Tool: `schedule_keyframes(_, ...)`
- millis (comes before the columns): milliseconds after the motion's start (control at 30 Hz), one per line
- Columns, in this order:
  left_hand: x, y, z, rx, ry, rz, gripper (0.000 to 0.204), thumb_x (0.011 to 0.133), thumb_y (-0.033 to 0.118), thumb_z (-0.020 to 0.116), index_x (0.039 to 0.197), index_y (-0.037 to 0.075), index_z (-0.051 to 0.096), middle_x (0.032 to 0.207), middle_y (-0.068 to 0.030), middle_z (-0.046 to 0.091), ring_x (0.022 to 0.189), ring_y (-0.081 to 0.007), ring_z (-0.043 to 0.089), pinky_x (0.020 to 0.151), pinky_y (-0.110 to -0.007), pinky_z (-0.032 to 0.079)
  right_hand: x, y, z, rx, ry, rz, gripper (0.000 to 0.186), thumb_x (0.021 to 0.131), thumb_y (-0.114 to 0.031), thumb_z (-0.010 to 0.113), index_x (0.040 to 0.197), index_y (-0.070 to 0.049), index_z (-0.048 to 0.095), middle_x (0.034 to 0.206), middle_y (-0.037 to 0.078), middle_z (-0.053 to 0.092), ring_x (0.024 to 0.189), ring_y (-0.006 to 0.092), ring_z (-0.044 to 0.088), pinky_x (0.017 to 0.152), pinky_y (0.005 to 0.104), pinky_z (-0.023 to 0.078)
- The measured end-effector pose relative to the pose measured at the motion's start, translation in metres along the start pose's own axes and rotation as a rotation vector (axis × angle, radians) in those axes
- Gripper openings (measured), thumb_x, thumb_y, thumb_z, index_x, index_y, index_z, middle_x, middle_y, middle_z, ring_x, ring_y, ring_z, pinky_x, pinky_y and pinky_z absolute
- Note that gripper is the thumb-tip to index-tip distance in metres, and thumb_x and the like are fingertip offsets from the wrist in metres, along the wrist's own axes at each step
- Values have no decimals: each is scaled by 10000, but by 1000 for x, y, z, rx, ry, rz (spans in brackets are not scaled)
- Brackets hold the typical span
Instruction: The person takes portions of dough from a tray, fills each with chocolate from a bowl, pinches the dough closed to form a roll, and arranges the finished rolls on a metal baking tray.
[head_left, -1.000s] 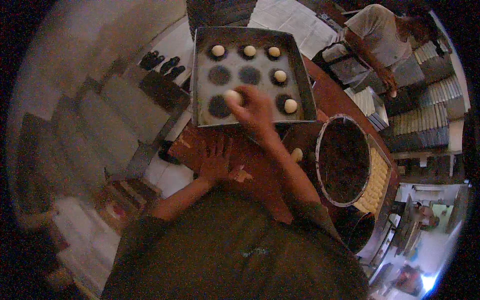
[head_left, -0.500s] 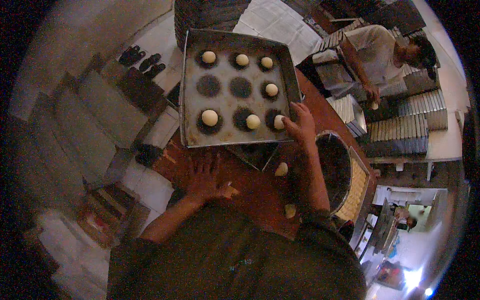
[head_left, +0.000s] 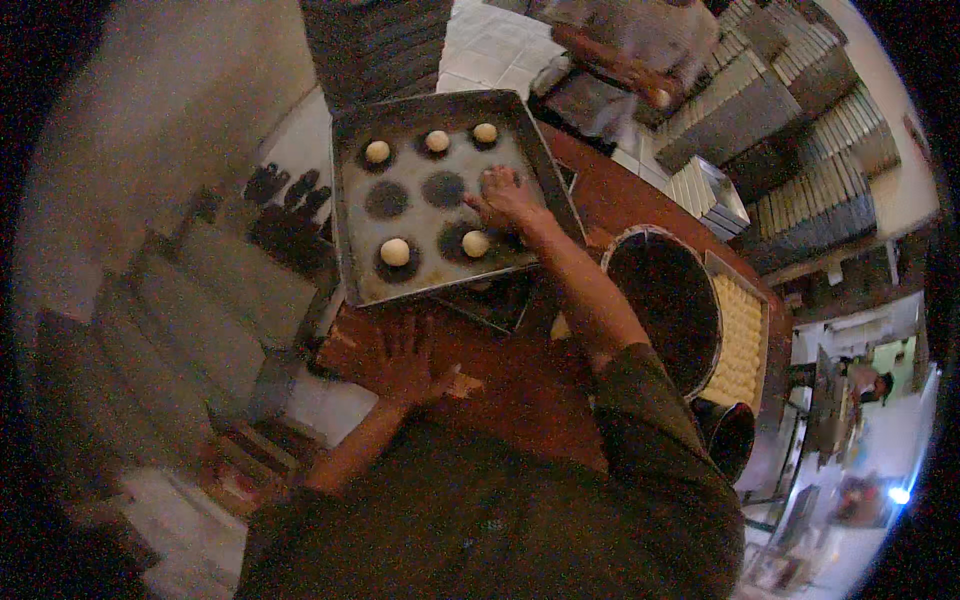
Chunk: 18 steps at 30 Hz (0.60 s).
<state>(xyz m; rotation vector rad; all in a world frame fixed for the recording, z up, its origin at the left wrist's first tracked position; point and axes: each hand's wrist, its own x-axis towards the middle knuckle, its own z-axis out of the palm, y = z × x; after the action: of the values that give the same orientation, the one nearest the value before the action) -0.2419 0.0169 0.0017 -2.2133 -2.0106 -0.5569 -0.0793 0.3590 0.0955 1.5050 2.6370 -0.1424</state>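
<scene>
Bare right hand [head_left: 508, 205] has shifted farther out. Leftmost, I log bare left hand [head_left: 404, 374], fingers spread; then pale round dough balls [head_left: 395, 252] in square dark-metal tray [head_left: 417, 222]; right fingers: pinching, can't tell. Probably positioning balls; next needs gentle, centred touch.

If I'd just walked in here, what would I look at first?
Probably the big metal tray in the upper middle, with pale balls on it. Your eye might then catch the person's right hand over its right side. Next comes the round tub, dark inside, right of the tray.
</scene>
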Motion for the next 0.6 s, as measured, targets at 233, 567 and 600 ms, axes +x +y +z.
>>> schedule_keyframes(233,-24,-19,55,11,18,85,894,889,644,588,1587,127,375,1575,-240,396,1444,-452,364,1171,-691,227,-176,-70,-99,835,812,-206,434,1051,-305,518,1366,-10,561,1358,229,571,1245,375,565,1063,499,423)
schedule_keyframes(567,2,47,11,-418,-252,58,805,857,468,790,1473,42,494,1478,-257,497,1354,-457,468,1125,-537,402,-460,-33,58,1064,163,299,211,928,-251,739,1000,-56,774,971,141,766,931,257,744,794,384,573)
schedule_keyframes(600,-1,70,12,-476,-312,143,823,842,448,815,1473,34,488,1487,-266,485,1365,-459,457,1126,-520,406,-456,-1,13,889,202,267,213,929,-251,735,1017,-61,772,982,136,769,913,257,748,782,378,570)
